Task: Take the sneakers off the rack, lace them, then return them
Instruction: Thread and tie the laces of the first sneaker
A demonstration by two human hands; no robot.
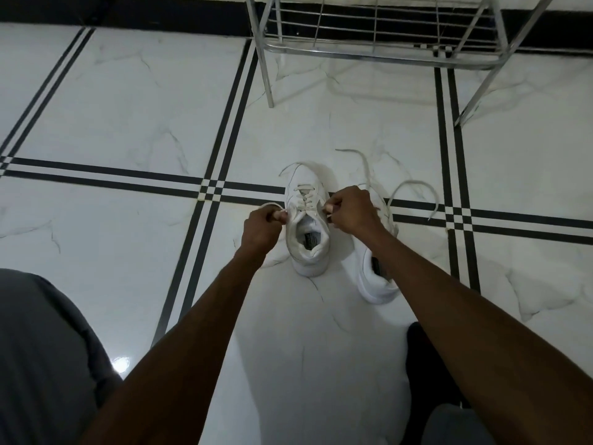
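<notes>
Two white sneakers stand side by side on the tiled floor, toes pointing away from me. The left sneaker [308,226] has its lace threaded through the eyelets. My left hand [261,231] pinches one end of that lace at the shoe's left side. At the right side of the same shoe, my right hand [351,210] pinches the other end. The right sneaker [378,281] is partly hidden under my right forearm. Its loose lace [414,191] trails in loops over the floor beyond it.
A chrome wire shoe rack [382,49] stands at the top of the view against a dark skirting, its lower shelf holding nothing. The floor is white marble tile with black stripes [221,187]. My grey-clad knee [45,354] is at the lower left.
</notes>
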